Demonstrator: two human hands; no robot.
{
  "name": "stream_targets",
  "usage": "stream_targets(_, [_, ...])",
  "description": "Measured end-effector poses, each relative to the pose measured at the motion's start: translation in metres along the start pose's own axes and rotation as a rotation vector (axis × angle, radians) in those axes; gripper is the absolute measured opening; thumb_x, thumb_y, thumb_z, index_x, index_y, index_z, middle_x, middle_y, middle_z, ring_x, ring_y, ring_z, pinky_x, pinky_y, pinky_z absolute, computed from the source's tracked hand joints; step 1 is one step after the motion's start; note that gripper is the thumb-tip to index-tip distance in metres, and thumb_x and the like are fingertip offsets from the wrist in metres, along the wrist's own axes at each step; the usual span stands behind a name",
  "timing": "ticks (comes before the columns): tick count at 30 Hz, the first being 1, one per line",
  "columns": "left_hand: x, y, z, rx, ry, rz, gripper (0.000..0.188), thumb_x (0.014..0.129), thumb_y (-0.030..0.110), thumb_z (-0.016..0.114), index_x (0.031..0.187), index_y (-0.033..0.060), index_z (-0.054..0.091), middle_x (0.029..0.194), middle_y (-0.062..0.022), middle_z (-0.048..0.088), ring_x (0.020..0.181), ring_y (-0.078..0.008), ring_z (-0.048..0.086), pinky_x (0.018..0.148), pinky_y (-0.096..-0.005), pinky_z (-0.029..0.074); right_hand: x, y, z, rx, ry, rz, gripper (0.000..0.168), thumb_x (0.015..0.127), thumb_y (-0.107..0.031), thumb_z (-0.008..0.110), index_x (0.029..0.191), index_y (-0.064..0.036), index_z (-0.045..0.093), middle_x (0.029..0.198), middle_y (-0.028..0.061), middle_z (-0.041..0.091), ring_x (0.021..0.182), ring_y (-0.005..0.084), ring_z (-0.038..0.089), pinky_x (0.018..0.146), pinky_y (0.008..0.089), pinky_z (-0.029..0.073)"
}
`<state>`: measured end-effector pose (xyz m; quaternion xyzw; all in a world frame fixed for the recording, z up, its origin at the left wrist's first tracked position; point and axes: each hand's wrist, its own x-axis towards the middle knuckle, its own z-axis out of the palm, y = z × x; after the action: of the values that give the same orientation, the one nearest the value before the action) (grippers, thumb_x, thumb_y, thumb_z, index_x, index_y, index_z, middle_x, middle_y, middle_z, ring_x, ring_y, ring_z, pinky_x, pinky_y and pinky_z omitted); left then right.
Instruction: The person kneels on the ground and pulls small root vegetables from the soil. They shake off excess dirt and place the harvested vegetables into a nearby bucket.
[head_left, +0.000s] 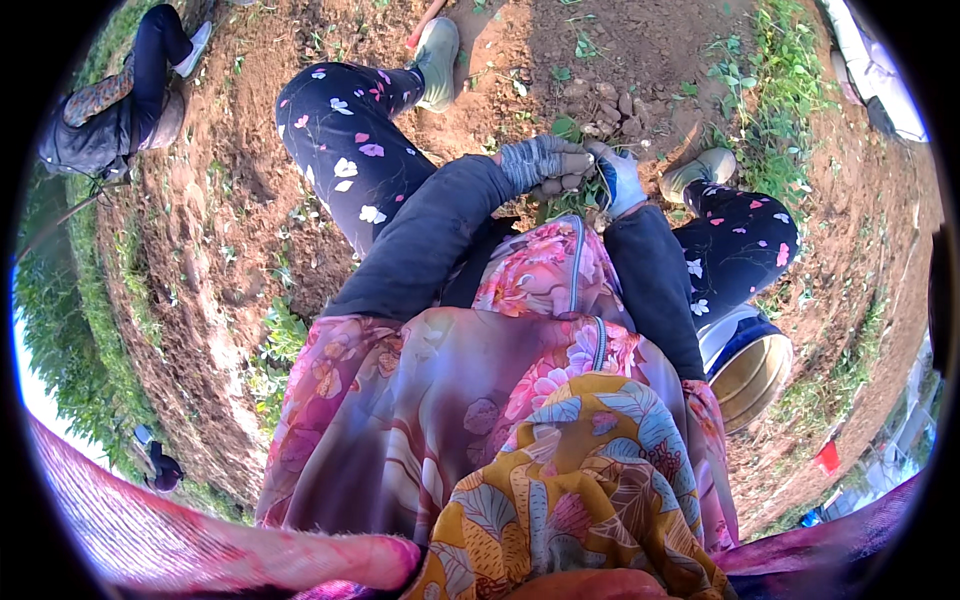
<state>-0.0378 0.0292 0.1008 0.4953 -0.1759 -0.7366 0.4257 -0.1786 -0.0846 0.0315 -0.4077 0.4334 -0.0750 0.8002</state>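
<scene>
Between my lower legs, both gloved hands meet low over the soil. My left hand (546, 162), in a grey knit glove with pale fingertips, has its fingers bent above a cluster of brown, soil-covered lumps (564, 184), perhaps tubers or pods. Close beside it on the right is my right hand (619, 180), in a white and blue glove, its fingers near the left fingertips. Green leaves (571, 204) lie under and between the hands. Whether either hand grips a lump or stem cannot be made out. Just beyond them, more brown lumps (619, 114) lie piled on the soil.
A bucket (750, 375) lies tipped beside my right thigh. Green plants (784, 97) grow at the right. Part of a reddish handle (425, 22) shows by my left shoe. Another person (97, 127) is at the upper left; a pale-clothed person's limb (874, 67) shows at the upper right.
</scene>
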Motion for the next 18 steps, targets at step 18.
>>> stream_targets(18, [0.011,-0.016,-0.030,-0.479,0.173,0.288,0.025,0.078,0.032,0.058,0.087,0.0088,0.055,0.070,0.0004,0.054,0.055,-0.0095,0.050,0.040,-0.0211,0.036,0.005,-0.007,0.004,0.026,0.104,0.052,0.055,0.069,-0.005,0.066,0.109,0.010,0.032,0.081,0.0131,0.059,0.063,0.0167,0.059,0.054,0.0267,0.049])
